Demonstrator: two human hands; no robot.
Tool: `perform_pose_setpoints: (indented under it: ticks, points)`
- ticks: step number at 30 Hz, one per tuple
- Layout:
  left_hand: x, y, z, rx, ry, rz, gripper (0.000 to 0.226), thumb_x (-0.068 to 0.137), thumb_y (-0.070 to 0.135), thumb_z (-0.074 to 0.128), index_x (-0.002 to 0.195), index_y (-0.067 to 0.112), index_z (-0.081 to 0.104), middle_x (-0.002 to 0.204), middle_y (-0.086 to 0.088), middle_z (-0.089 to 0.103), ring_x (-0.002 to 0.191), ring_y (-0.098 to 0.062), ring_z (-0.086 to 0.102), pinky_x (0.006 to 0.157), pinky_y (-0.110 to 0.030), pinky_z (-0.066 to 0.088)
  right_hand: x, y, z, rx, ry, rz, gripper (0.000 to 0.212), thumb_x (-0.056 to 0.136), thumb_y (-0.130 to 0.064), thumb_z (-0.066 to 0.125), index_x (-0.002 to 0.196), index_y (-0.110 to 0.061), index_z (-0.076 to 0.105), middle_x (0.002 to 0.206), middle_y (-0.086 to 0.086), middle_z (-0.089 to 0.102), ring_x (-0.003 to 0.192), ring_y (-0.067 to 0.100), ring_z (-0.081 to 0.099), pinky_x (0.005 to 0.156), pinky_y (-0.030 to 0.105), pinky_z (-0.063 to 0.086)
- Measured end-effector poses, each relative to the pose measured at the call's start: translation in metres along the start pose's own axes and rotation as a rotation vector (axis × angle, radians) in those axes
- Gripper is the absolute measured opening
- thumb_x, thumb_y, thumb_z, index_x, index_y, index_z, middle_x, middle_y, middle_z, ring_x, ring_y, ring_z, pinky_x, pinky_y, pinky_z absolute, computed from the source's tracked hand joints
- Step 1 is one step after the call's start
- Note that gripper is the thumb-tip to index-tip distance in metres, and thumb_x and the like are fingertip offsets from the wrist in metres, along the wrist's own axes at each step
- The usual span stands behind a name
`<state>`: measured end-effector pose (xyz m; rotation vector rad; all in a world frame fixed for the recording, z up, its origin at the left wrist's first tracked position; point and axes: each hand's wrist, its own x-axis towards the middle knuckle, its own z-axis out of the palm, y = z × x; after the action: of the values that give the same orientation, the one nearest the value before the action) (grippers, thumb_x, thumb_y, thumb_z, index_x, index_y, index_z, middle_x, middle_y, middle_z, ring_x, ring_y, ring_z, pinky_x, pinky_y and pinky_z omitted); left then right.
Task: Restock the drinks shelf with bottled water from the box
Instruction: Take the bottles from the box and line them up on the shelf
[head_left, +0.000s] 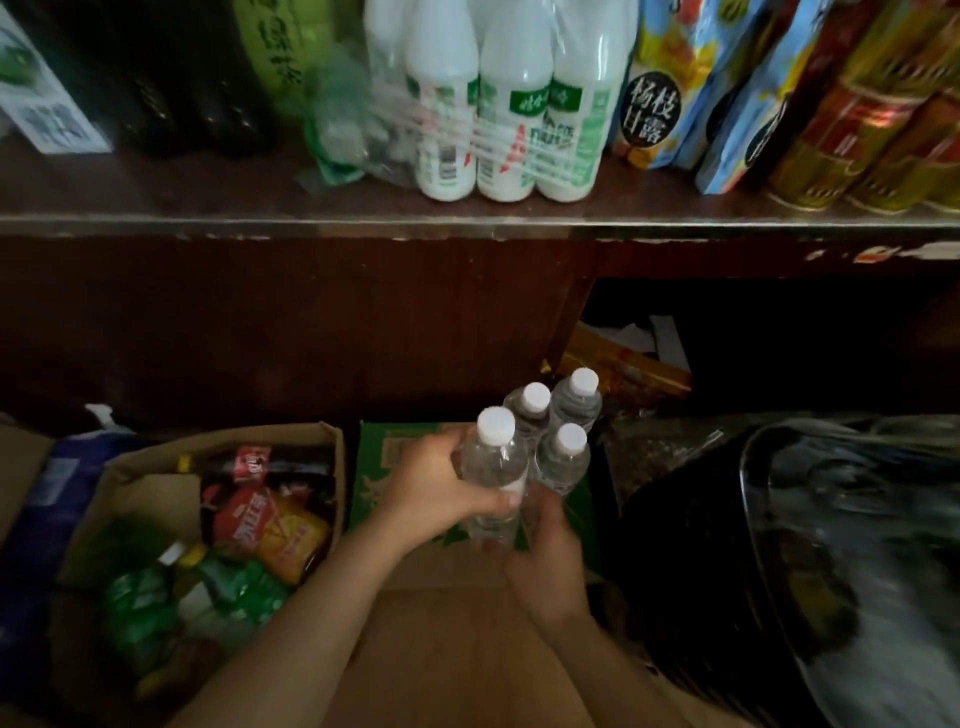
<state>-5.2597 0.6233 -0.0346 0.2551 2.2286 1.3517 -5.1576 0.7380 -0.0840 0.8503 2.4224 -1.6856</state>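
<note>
Several clear water bottles with white caps are bunched together upright, held above a green cardboard box. My left hand wraps the nearest bottle from the left side. My right hand cups the bunch from below and in front. The drinks shelf runs across the top of the view, dark wood with a metal front edge.
On the shelf stand a shrink-wrapped pack of white bottles, dark bottles, blue and yellow juice cartons and red-gold cans. An open box of mixed drinks sits at left. A black bin with a plastic liner stands at right.
</note>
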Motion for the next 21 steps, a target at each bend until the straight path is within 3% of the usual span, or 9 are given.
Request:
perform_pose_setpoints:
  ticks: [4, 8, 10, 14, 17, 19, 21]
  points:
    - [-0.033, 0.085, -0.049, 0.029, -0.019, 0.121, 0.047, 0.052, 0.037, 0.091, 0.095, 0.031, 0.071, 0.091, 0.018, 0.073, 0.086, 0.004, 0.068, 0.081, -0.031, 0.057, -0.028, -0.071, -0.027, 0.055, -0.017, -0.094, 0.066, 0.07, -0.027, 0.081, 0.127, -0.031, 0.048, 0.108, -0.017, 0.067, 0.098, -0.002, 0.064, 0.082, 0.023, 0.054]
    - [-0.066, 0.187, -0.109, -0.041, 0.019, 0.204, 0.043, 0.053, 0.036, 0.09, 0.091, 0.025, 0.074, 0.089, 0.009, 0.075, 0.086, -0.005, 0.071, 0.081, -0.036, 0.058, -0.058, -0.175, -0.065, 0.171, -0.05, -0.192, 0.053, 0.071, -0.018, 0.082, 0.114, -0.036, 0.056, 0.097, -0.012, 0.072, 0.087, -0.001, 0.067, 0.071, 0.016, 0.053]
    - [-0.081, 0.24, -0.14, -0.069, 0.052, 0.249, 0.041, 0.054, 0.033, 0.09, 0.091, 0.025, 0.075, 0.089, 0.008, 0.076, 0.086, -0.007, 0.071, 0.082, -0.037, 0.058, -0.073, -0.231, -0.085, 0.243, -0.058, -0.22, 0.056, 0.07, -0.018, 0.084, 0.118, -0.032, 0.058, 0.099, -0.012, 0.072, 0.088, 0.003, 0.069, 0.073, 0.023, 0.056]
    - [-0.117, 0.347, -0.203, -0.069, 0.028, 0.341, 0.033, 0.065, 0.028, 0.085, 0.096, 0.029, 0.073, 0.093, 0.013, 0.075, 0.089, 0.0, 0.069, 0.077, -0.02, 0.055, -0.101, -0.345, -0.122, 0.272, -0.082, -0.308, 0.057, 0.067, -0.019, 0.087, 0.117, -0.026, 0.061, 0.099, -0.015, 0.072, 0.09, 0.003, 0.069, 0.073, 0.025, 0.056]
    - [-0.141, 0.411, -0.253, -0.08, -0.051, 0.38, 0.036, 0.068, 0.021, 0.083, 0.102, 0.022, 0.071, 0.099, 0.008, 0.074, 0.094, -0.005, 0.069, 0.076, -0.015, 0.052, -0.119, -0.422, -0.142, 0.262, -0.039, -0.379, 0.063, 0.058, -0.034, 0.087, 0.116, -0.028, 0.063, 0.1, -0.015, 0.072, 0.091, 0.001, 0.068, 0.078, 0.027, 0.055]
    - [-0.153, 0.444, -0.281, -0.097, -0.088, 0.395, 0.039, 0.069, 0.018, 0.083, 0.105, 0.025, 0.068, 0.103, 0.008, 0.074, 0.095, -0.004, 0.068, 0.075, -0.013, 0.051, -0.128, -0.461, -0.154, 0.247, -0.023, -0.415, 0.058, 0.06, -0.029, 0.088, 0.113, -0.03, 0.063, 0.099, -0.015, 0.073, 0.089, 0.001, 0.068, 0.078, 0.025, 0.054]
    - [-0.163, 0.465, -0.301, -0.139, -0.094, 0.386, 0.046, 0.07, 0.012, 0.082, 0.108, 0.03, 0.063, 0.103, 0.01, 0.072, 0.083, 0.005, 0.066, 0.059, -0.007, 0.047, -0.135, -0.496, -0.163, 0.234, -0.014, -0.442, 0.054, 0.062, -0.02, 0.088, 0.11, -0.032, 0.064, 0.097, -0.015, 0.073, 0.09, 0.001, 0.068, 0.078, 0.023, 0.055]
